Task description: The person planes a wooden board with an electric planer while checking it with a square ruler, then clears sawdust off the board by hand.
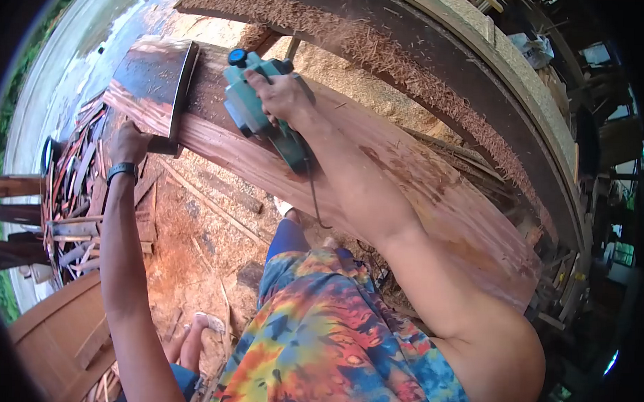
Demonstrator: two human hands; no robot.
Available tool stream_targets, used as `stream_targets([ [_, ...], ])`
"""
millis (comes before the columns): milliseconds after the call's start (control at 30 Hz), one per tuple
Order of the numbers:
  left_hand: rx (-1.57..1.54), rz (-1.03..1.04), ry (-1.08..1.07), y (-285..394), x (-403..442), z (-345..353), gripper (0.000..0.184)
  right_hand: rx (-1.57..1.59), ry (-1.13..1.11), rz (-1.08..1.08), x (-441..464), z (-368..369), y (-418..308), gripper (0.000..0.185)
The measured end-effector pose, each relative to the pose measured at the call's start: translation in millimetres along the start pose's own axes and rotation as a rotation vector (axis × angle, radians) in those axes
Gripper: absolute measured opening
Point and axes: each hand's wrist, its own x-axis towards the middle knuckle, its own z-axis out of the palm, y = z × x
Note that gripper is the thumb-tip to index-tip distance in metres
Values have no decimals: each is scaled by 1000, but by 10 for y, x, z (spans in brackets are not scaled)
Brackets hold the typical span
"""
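Observation:
A wide reddish wooden plank [435, 198] lies slanting across the view in front of me. On it rests a teal electric hand planer [244, 102] with a dark blue knob. My right hand [283, 98] is wrapped round the planer's handle, and a cord trails from its rear. My left hand [129, 145], below a dark wristband, is closed at the plank's near edge. It grips the short arm of a dark L-shaped square [181, 97], whose long arm lies across the plank. The fingertips of the left hand are partly hidden.
A dark beam [440, 70] covered in shavings runs along the far side. Scrap wood strips [78, 171] are piled at left, near a brown wooden panel [62, 334]. Sawdust and loose sticks cover the ground. Another person's leg [191, 345] shows at lower left.

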Motion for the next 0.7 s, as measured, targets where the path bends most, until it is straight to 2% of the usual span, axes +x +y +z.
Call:
stream_targets([
  [67,12,-28,-54,-197,95,66,36,-110,-31,157,160,148,-37,67],
  [100,13,-23,-39,58,137,-167,36,-117,-53,126,123,-132,-254,65],
  [167,44,-1,-47,19,115,-118,36,-103,-59,112,-117,-219,-116,64],
  [267,62,-4,-32,72,8,-152,36,-125,46,123,-870,-420,89,64],
  [333,48,3,-16,141,-62,-199,36,-203,80,201,-1608,-683,-29,74],
  [433,24,21,-1,121,-53,-128,34,-36,152,185,-2658,-982,517,68],
  [533,-6,35,27,98,-38,-76,33,24,164,386,-3591,-1277,477,69],
  [700,-30,101,97,50,-36,-3,32,130,134,447,-3711,-1355,347,74],
])
